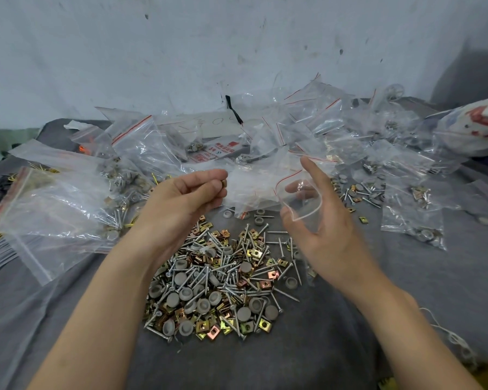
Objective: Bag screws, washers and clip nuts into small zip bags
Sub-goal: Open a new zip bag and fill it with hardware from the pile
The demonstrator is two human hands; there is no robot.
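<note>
A heap of screws, grey washers and brass-coloured clip nuts (223,280) lies on the grey cloth in front of me. Above its far edge, my left hand (185,199) is curled, pinching small hardware (224,183) at its fingertips; only a brass-coloured tip shows. My right hand (319,218) holds a small clear zip bag (300,198) with its mouth spread wide, thumb on the near side and fingers behind. The bag's mouth faces the left hand, a short gap apart. What lies inside the bag is hard to make out.
Large zip bags (65,204) with hardware lie at the left. Many small bags, filled and unfilled (412,215), crowd the back and right. A printed card (217,150) lies among them. A white and red plastic bag (479,125) sits far right. A wall stands behind.
</note>
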